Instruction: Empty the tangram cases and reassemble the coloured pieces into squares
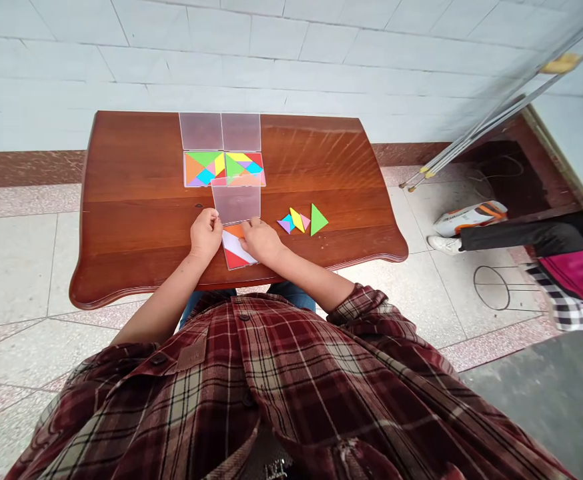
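Left hand (206, 233): fingers curled beside the near-left corner of the clear lid (236, 201); grip cannot be determined. Right hand (262, 240): fingers bent over the open tray (241, 266), which holds an orange piece (233, 231) and a red piece (234, 259); grip cannot be determined. Right of the tray: loose yellow parallelogram (297, 220), then green triangle (317, 220). Far side: two filled trays (185, 175) on the wooden table (136, 207)

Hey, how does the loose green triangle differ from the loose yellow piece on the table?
The green triangle has three corners; the yellow piece has four. The green triangle looks larger than the yellow piece. The yellow piece sits nearer the right hand than the green triangle. Both lie loose on the table.
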Action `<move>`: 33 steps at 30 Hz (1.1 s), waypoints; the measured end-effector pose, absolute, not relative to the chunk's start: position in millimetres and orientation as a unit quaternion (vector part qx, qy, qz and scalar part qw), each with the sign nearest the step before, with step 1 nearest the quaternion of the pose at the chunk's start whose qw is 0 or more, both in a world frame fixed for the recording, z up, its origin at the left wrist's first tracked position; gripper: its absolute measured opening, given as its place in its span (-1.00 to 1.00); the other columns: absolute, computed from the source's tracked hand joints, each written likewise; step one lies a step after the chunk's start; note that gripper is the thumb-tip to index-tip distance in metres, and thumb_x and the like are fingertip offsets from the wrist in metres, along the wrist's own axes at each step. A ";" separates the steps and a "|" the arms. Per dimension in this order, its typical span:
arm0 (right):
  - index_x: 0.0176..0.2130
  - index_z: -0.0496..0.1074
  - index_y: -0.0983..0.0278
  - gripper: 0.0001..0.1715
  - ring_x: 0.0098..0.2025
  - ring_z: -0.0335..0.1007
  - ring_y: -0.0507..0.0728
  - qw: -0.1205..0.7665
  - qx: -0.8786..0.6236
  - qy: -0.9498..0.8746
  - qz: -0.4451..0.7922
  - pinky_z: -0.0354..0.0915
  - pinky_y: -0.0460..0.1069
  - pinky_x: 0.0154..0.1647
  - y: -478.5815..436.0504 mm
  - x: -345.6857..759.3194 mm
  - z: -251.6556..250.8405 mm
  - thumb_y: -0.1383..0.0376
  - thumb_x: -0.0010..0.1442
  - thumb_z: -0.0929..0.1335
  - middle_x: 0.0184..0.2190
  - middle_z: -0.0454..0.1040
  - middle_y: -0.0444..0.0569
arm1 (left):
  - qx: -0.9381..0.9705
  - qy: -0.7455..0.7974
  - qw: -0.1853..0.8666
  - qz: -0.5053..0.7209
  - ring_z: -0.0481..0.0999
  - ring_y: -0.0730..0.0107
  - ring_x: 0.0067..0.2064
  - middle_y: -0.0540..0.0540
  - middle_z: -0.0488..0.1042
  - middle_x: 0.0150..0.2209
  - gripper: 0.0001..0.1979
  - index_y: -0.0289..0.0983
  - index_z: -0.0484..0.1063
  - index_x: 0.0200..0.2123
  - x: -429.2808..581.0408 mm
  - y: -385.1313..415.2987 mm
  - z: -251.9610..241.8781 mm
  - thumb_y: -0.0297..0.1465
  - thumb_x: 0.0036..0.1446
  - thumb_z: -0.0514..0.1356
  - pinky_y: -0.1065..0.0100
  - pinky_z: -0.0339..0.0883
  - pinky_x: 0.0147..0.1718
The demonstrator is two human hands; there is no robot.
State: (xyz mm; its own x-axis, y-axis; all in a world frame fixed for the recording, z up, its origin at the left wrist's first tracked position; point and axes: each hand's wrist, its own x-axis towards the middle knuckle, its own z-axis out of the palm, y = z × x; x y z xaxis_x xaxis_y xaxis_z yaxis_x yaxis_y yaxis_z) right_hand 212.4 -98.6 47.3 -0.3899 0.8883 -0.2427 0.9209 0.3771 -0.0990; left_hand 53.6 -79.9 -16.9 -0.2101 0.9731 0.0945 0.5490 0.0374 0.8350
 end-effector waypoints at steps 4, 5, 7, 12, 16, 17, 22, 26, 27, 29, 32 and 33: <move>0.11 0.29 0.40 -0.59 -0.02 0.46 0.27 0.101 0.528 0.839 -0.082 0.35 0.07 -0.09 -102.1 207.8 51.7 0.40 0.35 0.10 -0.01 0.45 0.30 | 0.578 0.666 0.261 0.392 0.44 0.35 -0.34 -0.01 0.45 -0.38 -0.91 -0.20 0.29 -0.31 53.6 -80.1 -16.4 -0.45 0.07 0.07 0.30 0.29 -0.24; 0.12 0.27 0.40 -0.57 -0.05 0.47 0.26 0.104 0.522 0.843 -0.077 0.35 0.06 -0.12 -102.5 208.0 52.4 0.41 0.35 0.08 -0.02 0.46 0.29 | 0.582 0.666 0.258 0.389 0.44 0.35 -0.35 -0.01 0.45 -0.38 -0.92 -0.20 0.29 -0.32 53.6 -80.2 -16.4 -0.45 0.07 0.07 0.30 0.29 -0.24; 0.14 0.25 0.39 -0.55 -0.07 0.48 0.26 0.106 0.508 0.852 -0.068 0.35 0.06 -0.15 -102.1 210.0 53.4 0.43 0.36 0.04 -0.03 0.46 0.29 | 0.590 0.663 0.253 0.386 0.44 0.35 -0.35 -0.01 0.45 -0.39 -0.93 -0.20 0.29 -0.32 53.2 -80.3 -17.1 -0.45 0.07 0.07 0.30 0.28 -0.25; 0.03 0.34 0.40 -0.57 -0.05 0.45 0.24 0.081 0.477 0.874 -0.049 0.32 0.05 -0.08 -94.0 218.8 53.3 0.45 0.37 0.04 -0.05 0.46 0.24 | 0.594 0.661 0.245 0.387 0.42 0.36 -0.37 0.00 0.44 -0.40 -0.93 -0.20 0.29 -0.33 52.3 -80.3 -18.1 -0.46 0.07 0.07 0.31 0.27 -0.27; -0.02 0.39 0.40 -0.62 -0.05 0.41 0.22 0.047 0.460 0.885 -0.054 0.30 0.05 -0.03 -85.6 224.3 50.5 0.46 0.36 0.10 -0.06 0.46 0.21 | 0.593 0.663 0.242 0.388 0.41 0.37 -0.37 0.00 0.44 -0.40 -0.92 -0.20 0.29 -0.34 52.7 -80.8 -15.1 -0.48 0.07 0.07 0.32 0.27 -0.27; -0.03 0.40 0.40 -0.62 -0.06 0.41 0.21 0.033 0.462 0.884 -0.058 0.29 0.05 -0.03 -84.0 225.7 49.5 0.46 0.35 0.10 -0.07 0.47 0.20 | 0.591 0.664 0.245 0.388 0.41 0.37 -0.37 0.00 0.44 -0.40 -0.92 -0.20 0.29 -0.34 52.8 -80.9 -14.5 -0.48 0.07 0.07 0.32 0.27 -0.26; -0.03 0.43 0.33 -0.63 -0.08 0.41 0.17 -0.103 0.500 0.853 -0.107 0.29 0.01 -0.03 -78.8 242.9 46.5 0.45 0.33 0.14 -0.12 0.51 0.12 | 0.580 0.667 0.261 0.388 0.42 0.35 -0.34 -0.01 0.44 -0.38 -0.92 -0.20 0.28 -0.33 51.7 -80.5 -16.4 -0.48 0.08 0.06 0.30 0.28 -0.25; -0.10 0.46 0.31 -0.67 -0.05 0.43 0.16 -0.250 0.545 0.788 -0.140 0.29 0.01 0.02 -74.5 281.9 44.6 0.43 0.26 0.18 -0.12 0.53 0.09 | 0.584 0.663 0.258 0.391 0.43 0.35 -0.33 -0.01 0.45 -0.36 -0.91 -0.19 0.29 -0.32 50.5 -79.5 -19.0 -0.47 0.08 0.07 0.29 0.29 -0.22; -0.13 0.46 0.30 -0.69 -0.09 0.44 0.15 -0.279 0.564 0.764 -0.145 0.30 0.02 0.01 -73.4 294.7 43.4 0.42 0.23 0.19 -0.15 0.54 0.07 | 0.584 0.663 0.258 0.391 0.43 0.35 -0.33 -0.01 0.46 -0.36 -0.92 -0.19 0.29 -0.32 50.4 -79.4 -19.0 -0.47 0.08 0.07 0.29 0.29 -0.22; -0.17 0.45 0.28 -0.73 -0.18 0.45 0.14 -0.320 0.602 0.713 -0.166 0.33 0.02 -0.06 -71.2 321.1 39.5 0.38 0.19 0.22 -0.23 0.54 0.02 | 0.582 0.666 0.257 0.389 0.43 0.36 -0.34 -0.01 0.46 -0.37 -0.92 -0.19 0.29 -0.32 50.4 -79.1 -18.3 -0.46 0.08 0.07 0.29 0.29 -0.22; -0.21 0.42 0.28 -0.78 -0.27 0.44 0.10 -0.379 0.654 0.623 -0.202 0.35 0.02 -0.13 -68.1 356.5 30.4 0.33 0.13 0.26 -0.31 0.52 -0.04 | 0.578 0.670 0.258 0.388 0.42 0.38 -0.37 -0.01 0.46 -0.37 -0.92 -0.19 0.28 -0.32 50.4 -79.2 -16.2 -0.46 0.07 0.07 0.30 0.29 -0.23; -0.22 0.41 0.28 -0.79 -0.30 0.43 0.09 -0.394 0.669 0.592 -0.215 0.36 0.01 -0.15 -67.1 365.9 26.7 0.33 0.11 0.27 -0.34 0.51 -0.06 | 0.578 0.669 0.259 0.389 0.42 0.38 -0.37 0.00 0.45 -0.37 -0.92 -0.19 0.28 -0.32 50.3 -79.3 -15.6 -0.46 0.07 0.07 0.30 0.30 -0.23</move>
